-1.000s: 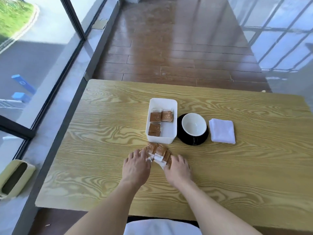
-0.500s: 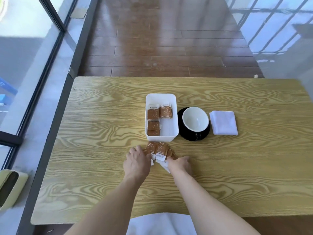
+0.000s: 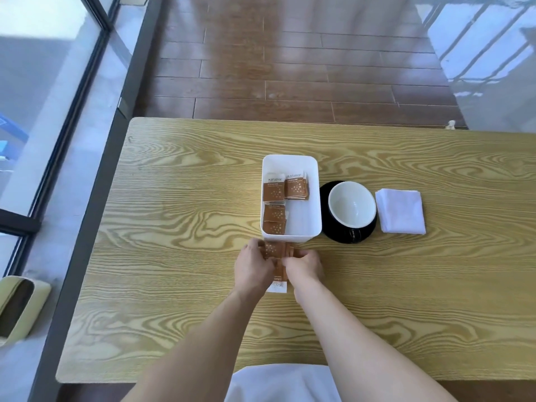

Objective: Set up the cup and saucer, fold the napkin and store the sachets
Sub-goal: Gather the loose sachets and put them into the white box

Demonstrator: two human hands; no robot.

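While both hands squeeze the loose sachets [image 3: 275, 250] together, just short of the white tray [image 3: 314, 198] mid-bench:
Left hand [image 3: 253, 266] and right hand [image 3: 304, 264] each close a grip on the stack; square its edges first, then lift it over the near wall into the tray's bare right side.

A white cup [image 3: 351, 205] sits upright on a black saucer [image 3: 326, 227], with a folded white napkin [image 3: 401, 211] flat just to its right. Left of the saucer stands a white box [image 3: 307, 181] holding brown sachets [image 3: 295, 188] — more sachets [image 3: 274, 249] are bunched on the desk at its near end.
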